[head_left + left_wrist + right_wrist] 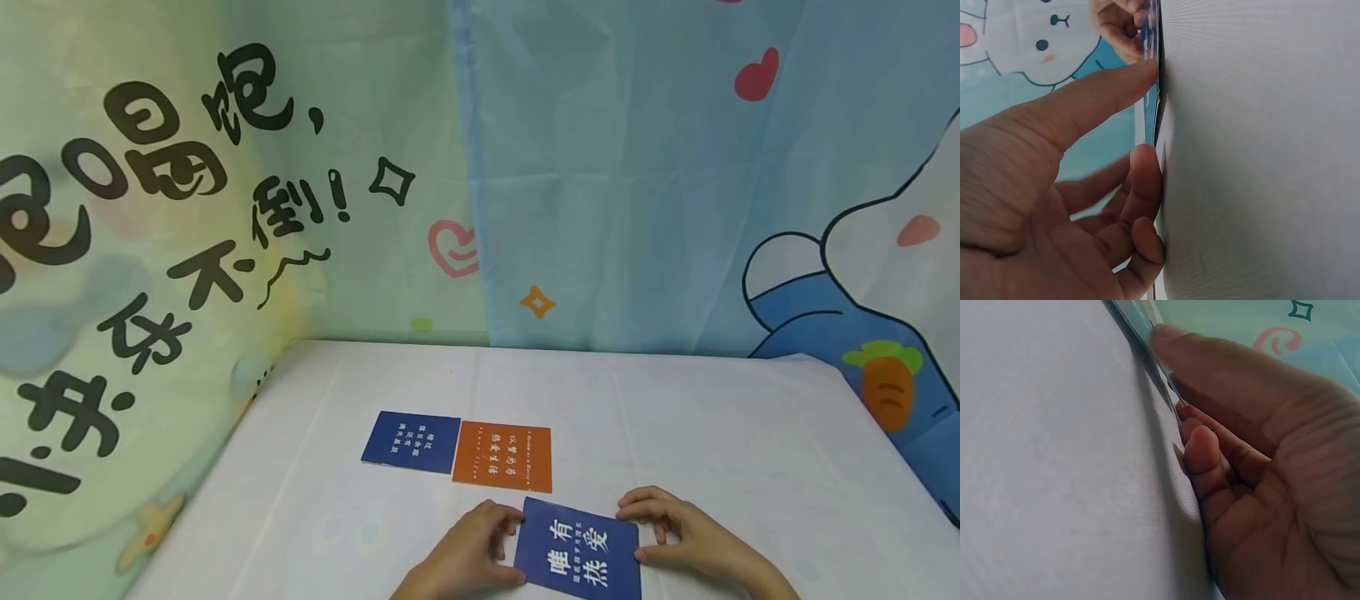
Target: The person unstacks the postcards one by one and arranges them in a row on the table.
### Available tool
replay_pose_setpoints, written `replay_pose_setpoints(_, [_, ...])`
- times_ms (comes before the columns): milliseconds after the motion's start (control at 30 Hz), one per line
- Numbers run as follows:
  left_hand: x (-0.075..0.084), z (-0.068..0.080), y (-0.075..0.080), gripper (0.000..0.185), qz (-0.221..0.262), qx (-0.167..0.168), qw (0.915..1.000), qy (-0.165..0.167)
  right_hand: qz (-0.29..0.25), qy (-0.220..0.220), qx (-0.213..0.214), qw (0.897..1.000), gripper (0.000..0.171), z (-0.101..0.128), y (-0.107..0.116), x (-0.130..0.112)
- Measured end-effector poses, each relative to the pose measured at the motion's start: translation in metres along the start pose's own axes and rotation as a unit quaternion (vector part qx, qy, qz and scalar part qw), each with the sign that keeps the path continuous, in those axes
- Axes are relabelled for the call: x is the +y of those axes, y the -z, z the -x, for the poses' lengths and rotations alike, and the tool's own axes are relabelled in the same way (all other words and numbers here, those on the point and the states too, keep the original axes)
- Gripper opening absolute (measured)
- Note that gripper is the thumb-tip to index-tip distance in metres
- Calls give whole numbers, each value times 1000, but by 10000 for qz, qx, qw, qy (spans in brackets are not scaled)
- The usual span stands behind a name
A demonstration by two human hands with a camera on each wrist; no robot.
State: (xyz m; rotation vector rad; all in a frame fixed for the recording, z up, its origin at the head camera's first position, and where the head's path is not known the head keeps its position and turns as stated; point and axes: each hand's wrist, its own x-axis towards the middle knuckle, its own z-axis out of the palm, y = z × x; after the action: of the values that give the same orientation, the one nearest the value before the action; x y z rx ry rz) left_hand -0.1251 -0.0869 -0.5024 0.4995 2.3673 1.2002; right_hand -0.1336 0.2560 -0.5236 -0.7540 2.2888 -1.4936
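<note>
A blue card [577, 550] with white characters lies at the front of the table, just above its surface at the edges. My left hand [477, 550] pinches its left edge, thumb near the front corner and fingers toward the back corner. On the opposite edge, my right hand [693, 537] pinches the card with thumb and fingertips. Seen edge-on in the left wrist view, the card [1150, 47] meets the left thumb [1116, 84]. In the right wrist view, the right thumb [1191, 353] rests against the card's edge, and part of the fingers is hidden.
Behind the hands, a second blue card [412, 442] and an orange card [502, 456] lie side by side on the white tablecloth [315, 517]. A printed curtain [600, 167] hangs along the back and left of the table.
</note>
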Motion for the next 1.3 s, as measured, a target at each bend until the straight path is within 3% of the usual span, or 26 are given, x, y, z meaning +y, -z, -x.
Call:
replay_pose_setpoints(267, [0,-1,1,70,-325,6,9994,-112,-78,360,-174,9992,36,1,2,2])
replay_pose_setpoints(667, [-3,-2,2,67,-211,56,9997,-137,291,19,272,9992,35,0,0,1])
replay_pose_setpoints(833, [-3,-3,1,67,2,50,10000,-61,55,115,228,9997,36,1,1,0])
replay_pose_setpoints(1067, [0,-2,3,77,427,-13,9988,-253,-368,84,127,9992,37,2,2,0])
replay_pose_setpoints(1167, [3,0,4,76,522,-18,9983,-248,-422,328,167,9984,37,2,2,0])
replay_pose_setpoints(1300, [-1,1,4,75,573,74,9971,-495,-752,570,119,9955,39,2,2,0])
